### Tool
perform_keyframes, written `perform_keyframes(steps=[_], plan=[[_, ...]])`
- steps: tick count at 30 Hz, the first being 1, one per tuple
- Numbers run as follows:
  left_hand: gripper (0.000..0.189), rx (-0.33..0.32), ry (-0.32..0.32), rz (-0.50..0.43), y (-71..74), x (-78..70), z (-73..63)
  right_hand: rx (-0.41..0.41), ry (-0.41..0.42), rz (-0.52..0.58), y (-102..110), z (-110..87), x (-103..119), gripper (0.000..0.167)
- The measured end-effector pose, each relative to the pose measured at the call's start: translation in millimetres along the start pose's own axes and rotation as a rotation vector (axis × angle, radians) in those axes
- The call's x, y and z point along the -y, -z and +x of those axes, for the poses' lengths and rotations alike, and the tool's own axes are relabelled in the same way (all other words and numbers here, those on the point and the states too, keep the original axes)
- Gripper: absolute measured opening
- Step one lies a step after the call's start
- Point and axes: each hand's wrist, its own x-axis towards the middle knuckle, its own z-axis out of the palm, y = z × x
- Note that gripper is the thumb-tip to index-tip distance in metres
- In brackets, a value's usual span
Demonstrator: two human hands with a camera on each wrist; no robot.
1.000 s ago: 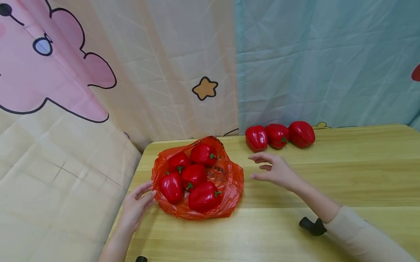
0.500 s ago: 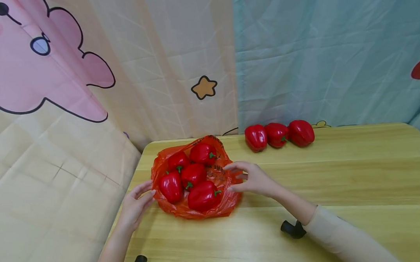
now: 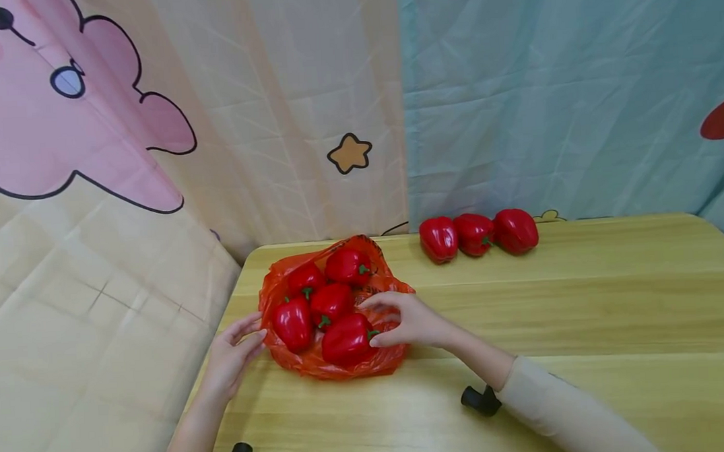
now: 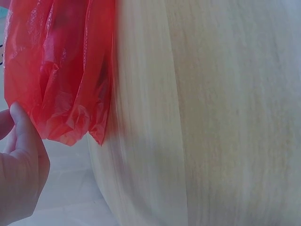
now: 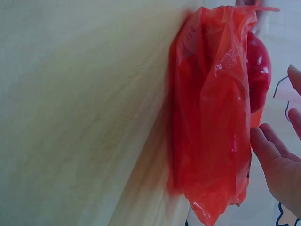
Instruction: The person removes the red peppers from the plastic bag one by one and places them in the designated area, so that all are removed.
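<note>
An orange-red plastic bag (image 3: 394, 363) lies spread on the table with its mouth facing up and several red bell peppers (image 3: 331, 301) inside. At its left rim my left hand (image 3: 229, 356) pinches the film between thumb and fingertips; the left wrist view shows those fingers (image 4: 21, 117) right at the bag's edge (image 4: 66, 94). Over the bag's right side reaches my right hand (image 3: 411, 321), thumb and fingers spread apart with nothing between them. Its thumb overlaps the green stem of the nearest bell pepper (image 3: 345, 340). In the right wrist view the bag's wall (image 5: 211, 117) hides most of the peppers.
Behind the bag, to the right, three more red bell peppers (image 3: 474, 234) sit in a row near the table's back edge. A printed curtain (image 3: 490, 99) hangs behind the wooden table (image 3: 584, 311). Black camera mounts (image 3: 481, 401) stick out by both wrists.
My right hand has moved left from beside the three back peppers to over the bag, reaching the front pepper's stem. The left hand stays at the bag's rim.
</note>
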Motion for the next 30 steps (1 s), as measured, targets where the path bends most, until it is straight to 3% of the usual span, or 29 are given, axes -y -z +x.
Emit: perform_keyframes(steps=[16, 30], plan=[[0.030, 0.005, 0.011, -0.019, 0.2, -0.1, -0.5, 0.027, -0.012, -0.151, -15.7, 9.1, -12.0, 0.050], [0.031, 0.002, -0.009, -0.024, -0.5, 1.7, 0.5, 0.041, -0.013, -0.211, -19.7, 12.9, -11.6, 0.051]])
